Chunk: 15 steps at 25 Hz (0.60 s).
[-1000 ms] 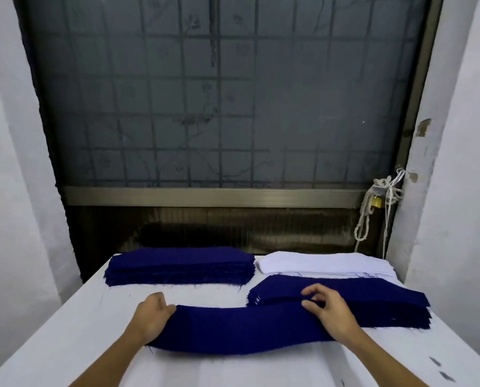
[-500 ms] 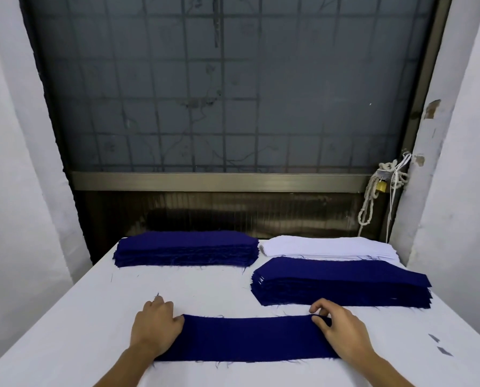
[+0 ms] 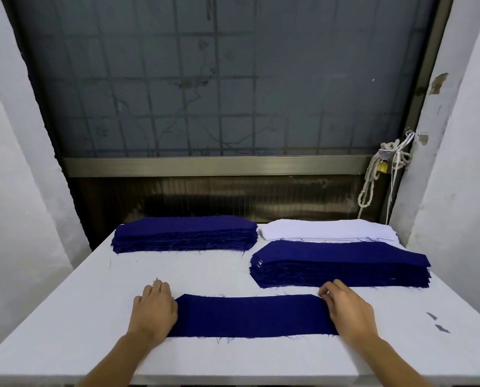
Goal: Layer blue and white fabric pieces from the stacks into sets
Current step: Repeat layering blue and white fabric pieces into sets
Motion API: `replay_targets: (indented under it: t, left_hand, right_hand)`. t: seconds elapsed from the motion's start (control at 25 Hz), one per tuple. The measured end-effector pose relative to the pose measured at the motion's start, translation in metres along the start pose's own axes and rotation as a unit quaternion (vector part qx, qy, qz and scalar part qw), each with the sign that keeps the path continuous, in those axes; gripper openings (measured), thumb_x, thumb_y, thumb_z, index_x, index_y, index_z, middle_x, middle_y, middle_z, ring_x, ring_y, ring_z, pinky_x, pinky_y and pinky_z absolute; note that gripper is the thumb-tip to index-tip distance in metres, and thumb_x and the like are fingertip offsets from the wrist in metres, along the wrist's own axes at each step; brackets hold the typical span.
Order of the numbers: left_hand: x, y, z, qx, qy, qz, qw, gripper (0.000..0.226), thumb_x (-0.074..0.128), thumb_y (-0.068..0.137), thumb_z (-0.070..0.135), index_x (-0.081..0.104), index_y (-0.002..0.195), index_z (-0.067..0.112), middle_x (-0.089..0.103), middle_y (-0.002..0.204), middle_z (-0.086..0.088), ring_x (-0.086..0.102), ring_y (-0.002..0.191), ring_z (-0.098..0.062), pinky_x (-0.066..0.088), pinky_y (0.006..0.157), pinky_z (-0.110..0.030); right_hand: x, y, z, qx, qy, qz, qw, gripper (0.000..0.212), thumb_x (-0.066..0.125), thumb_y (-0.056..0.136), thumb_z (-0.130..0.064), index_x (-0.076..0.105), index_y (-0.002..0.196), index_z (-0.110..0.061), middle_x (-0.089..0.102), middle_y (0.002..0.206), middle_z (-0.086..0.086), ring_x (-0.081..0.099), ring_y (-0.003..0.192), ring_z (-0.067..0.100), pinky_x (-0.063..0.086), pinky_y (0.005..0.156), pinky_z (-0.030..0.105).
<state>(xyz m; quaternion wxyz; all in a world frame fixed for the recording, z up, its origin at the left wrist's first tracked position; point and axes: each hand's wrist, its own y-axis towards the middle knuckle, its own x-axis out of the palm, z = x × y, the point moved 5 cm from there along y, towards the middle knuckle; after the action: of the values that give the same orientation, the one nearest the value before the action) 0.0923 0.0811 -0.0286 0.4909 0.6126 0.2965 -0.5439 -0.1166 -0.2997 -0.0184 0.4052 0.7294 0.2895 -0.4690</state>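
Fraying, angle-cornered blue fabric strip (image 3: 250,317), flat

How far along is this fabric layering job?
Barely started: no finished set is visible. In hand: one blue piece lies flat on the table, left hand resting on one end, right hand pinching the other. Left: the far blue stack, near blue stack and white stack hold many pieces.

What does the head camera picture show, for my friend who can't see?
A blue fabric strip lies flat on a white table, the left hand resting on its left end, the right hand gripping its right end. Behind sit a left blue stack, a right blue stack and a white stack.
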Motion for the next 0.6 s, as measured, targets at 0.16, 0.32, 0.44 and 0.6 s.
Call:
replay_targets:
  t: [0.16,0.32,0.44,0.6]
  left_hand:
    - [-0.005,0.016,-0.002,0.055,0.065,-0.041,0.995,0.014,0.036,0.103,0.037,0.043,0.102,0.025,0.056,0.113,0.007,0.045,0.098,-0.013,0.037,0.089,-0.027]
    - [-0.026,0.05,0.018,0.04,-0.015,0.0,0.999,0.037,0.047,0.1,0.054,0.049,0.122,0.024,0.059,0.123,0.008,0.052,0.109,-0.014,0.041,0.097,-0.031]
    - [-0.047,0.08,0.059,0.05,-0.095,0.038,0.994,0.037,0.051,0.101,0.051,0.054,0.124,0.021,0.062,0.121,0.005,0.052,0.107,-0.016,0.042,0.093,-0.033]
    - [-0.069,0.124,0.131,0.067,-0.167,0.038,0.983,0.037,0.053,0.099,0.055,0.058,0.114,0.022,0.064,0.105,0.006,0.057,0.101,-0.016,0.048,0.09,-0.035]
  right_hand:
    - [-0.001,0.004,0.007,-0.04,-0.058,-0.039,0.997,0.021,0.047,0.102,-0.02,0.054,0.113,-0.037,0.053,0.108,-0.018,0.052,0.095,0.005,0.049,0.065,0.022]
    - [-0.019,0.01,0.014,-0.02,-0.011,0.001,1.0,0.015,0.059,0.097,-0.024,0.058,0.101,-0.038,0.055,0.092,-0.024,0.052,0.081,0.001,0.04,0.055,0.015]
    - [-0.04,0.032,0.012,0.0,0.076,0.054,0.996,0.015,0.069,0.089,-0.02,0.064,0.096,-0.032,0.055,0.078,-0.023,0.054,0.069,0.001,0.036,0.05,0.012]
    - [-0.057,0.087,0.006,0.038,0.135,0.072,0.987,0.013,0.061,0.095,-0.021,0.06,0.095,-0.034,0.058,0.071,-0.015,0.056,0.067,0.002,0.038,0.049,0.019]
